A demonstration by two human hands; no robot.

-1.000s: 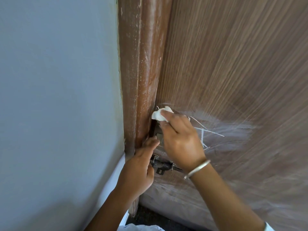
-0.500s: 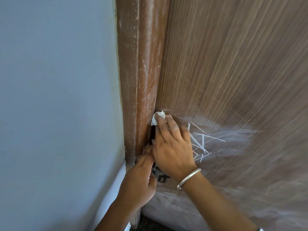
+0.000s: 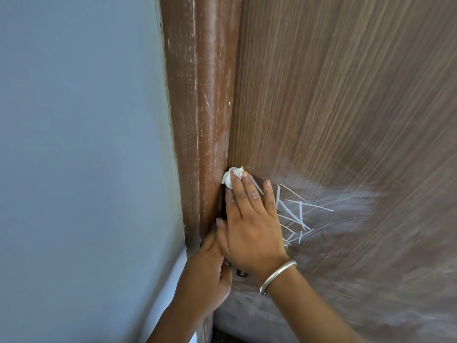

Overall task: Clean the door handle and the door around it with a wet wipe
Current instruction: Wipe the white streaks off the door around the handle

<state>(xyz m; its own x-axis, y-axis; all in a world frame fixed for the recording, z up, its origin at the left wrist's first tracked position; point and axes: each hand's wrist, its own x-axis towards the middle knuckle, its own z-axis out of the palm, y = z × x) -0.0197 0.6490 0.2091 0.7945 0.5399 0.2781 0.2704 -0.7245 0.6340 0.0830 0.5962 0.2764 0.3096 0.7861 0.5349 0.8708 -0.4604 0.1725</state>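
My right hand (image 3: 249, 219) lies flat against the brown wood-grain door (image 3: 346, 107), its fingers pressing a crumpled white wet wipe (image 3: 231, 178) onto the door's left edge beside the frame. Below it, my left hand (image 3: 205, 280) reaches in at the door edge; what it grips is hidden behind my right hand. Only a small dark piece of the door handle (image 3: 241, 273) shows between my two wrists. White scratch marks (image 3: 294, 211) and a pale smeared patch cover the door to the right of my right hand.
A reddish-brown door frame (image 3: 205, 107) with worn paint runs vertically left of the door. A blue-grey wall (image 3: 81, 157) fills the left side. A silver bangle (image 3: 277, 276) sits on my right wrist.
My right hand has flattened its fingers against the door and slid down a little with the wipe. It now covers the handle that showed a second ago. My left hand moved up under it.
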